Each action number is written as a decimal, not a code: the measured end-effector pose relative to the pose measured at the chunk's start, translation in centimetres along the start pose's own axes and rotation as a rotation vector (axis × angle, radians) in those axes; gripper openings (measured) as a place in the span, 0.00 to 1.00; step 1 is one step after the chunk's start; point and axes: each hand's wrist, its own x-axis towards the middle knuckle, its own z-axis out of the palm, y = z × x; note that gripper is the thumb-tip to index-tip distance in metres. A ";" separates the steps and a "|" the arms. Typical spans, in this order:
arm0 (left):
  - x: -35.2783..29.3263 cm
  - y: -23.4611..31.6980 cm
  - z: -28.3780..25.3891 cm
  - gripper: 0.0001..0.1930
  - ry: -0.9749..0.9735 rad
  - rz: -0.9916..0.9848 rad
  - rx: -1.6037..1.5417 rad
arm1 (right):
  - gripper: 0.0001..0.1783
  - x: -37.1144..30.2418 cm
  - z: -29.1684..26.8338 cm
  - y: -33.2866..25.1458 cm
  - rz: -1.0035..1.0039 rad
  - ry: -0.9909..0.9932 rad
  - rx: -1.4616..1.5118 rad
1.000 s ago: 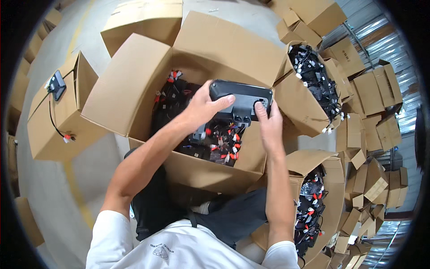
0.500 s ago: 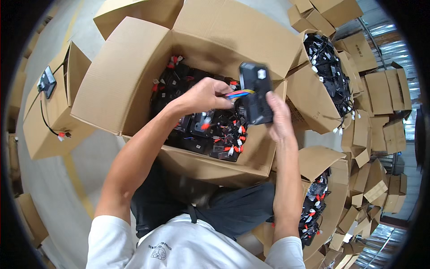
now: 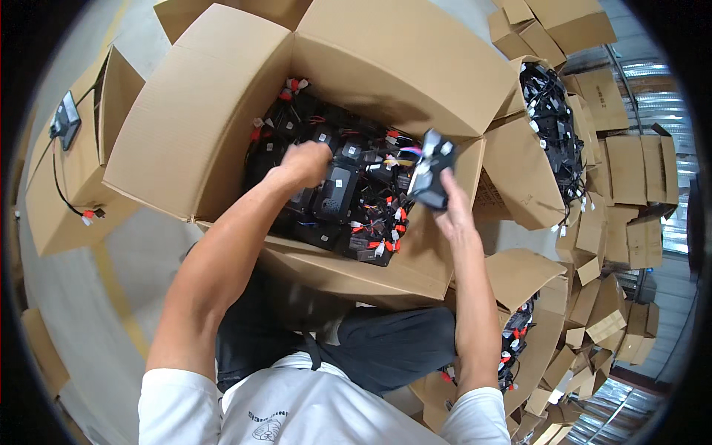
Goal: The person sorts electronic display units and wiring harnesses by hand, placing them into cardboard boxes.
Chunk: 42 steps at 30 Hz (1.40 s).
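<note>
My right hand (image 3: 455, 204) grips a flat black electronic unit (image 3: 432, 174) by its near right edge. The unit is tilted above the right side of a large open cardboard box (image 3: 371, 282) and slightly blurred. Coloured wires (image 3: 410, 152) stick out from its left side. My left hand (image 3: 305, 163) is over the box's middle, its fingers curled in and mostly hidden; whether anything is in them I cannot make out. Below lie many similar black units (image 3: 334, 194) with small white labels, among red and white connectors (image 3: 386, 245).
To the left, a closed-up carton (image 3: 74, 193) carries a small device with a screen (image 3: 67, 122) and a cable ending in a red-white connector. On the right, two more open boxes hold black cabled units (image 3: 550, 133) and connectors (image 3: 519, 334). Empty cartons (image 3: 630, 170) pile up beyond.
My left hand has come away from the unit's wires, moving left, its fingers now curled. My right hand has lowered slightly and tilted the unit. The head view has shifted a little.
</note>
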 end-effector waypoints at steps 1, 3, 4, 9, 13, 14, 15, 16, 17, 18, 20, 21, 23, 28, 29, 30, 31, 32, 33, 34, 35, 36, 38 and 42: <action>0.2 0.0 -0.8 0.10 0.058 -0.110 0.078 | 0.23 0.2 -1.6 1.5 0.156 -0.037 -0.109; 0.1 -0.5 -0.6 0.09 0.160 -0.032 0.103 | 0.23 0.6 -3.2 6.4 0.430 -0.078 -0.177; 0.0 -0.7 -0.3 0.08 0.260 0.049 0.131 | 0.23 0.7 -3.4 8.5 0.511 -0.130 -0.179; 0.2 2.7 0.4 0.08 0.226 0.288 0.245 | 0.24 3.3 -3.5 15.2 0.590 -0.094 -0.085; -0.1 2.9 0.1 0.08 0.153 0.247 0.278 | 0.21 5.2 -3.8 17.3 0.535 -0.101 -0.022; -0.2 2.8 -0.1 0.08 0.114 0.224 0.282 | 0.22 5.5 -3.7 17.6 0.533 -0.130 -0.021; -0.3 2.7 -0.2 0.08 0.111 0.223 0.282 | 0.22 5.7 -3.6 18.2 0.536 -0.131 -0.020; -0.3 2.5 -0.1 0.08 0.145 0.208 0.275 | 0.22 5.8 -3.4 18.9 0.511 -0.117 -0.053; -0.3 2.5 -0.1 0.09 0.179 0.195 0.267 | 0.23 5.8 -3.3 19.5 0.484 -0.102 -0.085; -0.4 2.3 0.0 0.09 0.165 0.192 0.248 | 0.22 5.7 -3.2 20.1 0.491 -0.061 -0.104; -0.5 2.8 -0.2 0.10 0.130 0.202 0.273 | 0.22 6.1 -3.9 20.6 0.465 -0.036 -0.127; -0.4 3.0 -0.3 0.11 0.095 0.203 0.300 | 0.21 6.2 -4.4 20.7 0.444 -0.019 -0.152; -0.4 2.8 -0.1 0.11 0.108 0.190 0.274 | 0.23 6.5 -4.3 21.0 0.411 -0.031 -0.151; -1.5 2.2 2.5 0.08 0.131 0.284 0.326 | 0.25 5.9 -2.8 22.0 0.323 0.066 -0.267; -1.5 2.5 3.3 0.07 0.113 0.339 0.391 | 0.25 6.2 -3.4 21.9 0.308 0.076 -0.262; -1.5 3.0 4.2 0.08 -0.012 0.334 0.368 | 0.25 6.6 -4.0 21.8 0.299 0.120 -0.428; -1.5 3.5 5.2 0.09 -0.140 0.328 0.349 | 0.26 7.0 -4.5 21.9 0.294 0.164 -0.591; -1.9 2.8 6.9 0.10 -0.129 0.357 0.405 | 0.28 7.2 -4.0 22.6 0.293 0.140 -0.573; -2.4 1.6 8.9 0.11 -0.118 0.382 0.464 | 0.30 7.2 -3.1 23.2 0.315 0.129 -0.601; -2.6 0.8 10.6 0.19 -0.099 0.387 0.515 | 0.31 7.3 -2.5 23.7 0.314 0.141 -0.643; -2.1 2.0 10.8 0.39 -0.265 0.326 0.559 | 0.31 7.3 -3.3 23.9 0.310 0.174 -0.690; -2.0 2.6 11.0 0.49 -0.292 0.352 0.669 | 0.33 7.6 -4.0 23.9 0.300 0.199 -0.727; -2.0 2.8 11.2 0.63 -0.378 0.347 0.786 | 0.33 7.3 -3.2 23.8 0.310 0.196 -0.739; -1.0 1.3 12.4 0.57 -0.238 0.365 0.785 | 0.36 6.4 -0.6 23.3 0.305 0.253 -0.831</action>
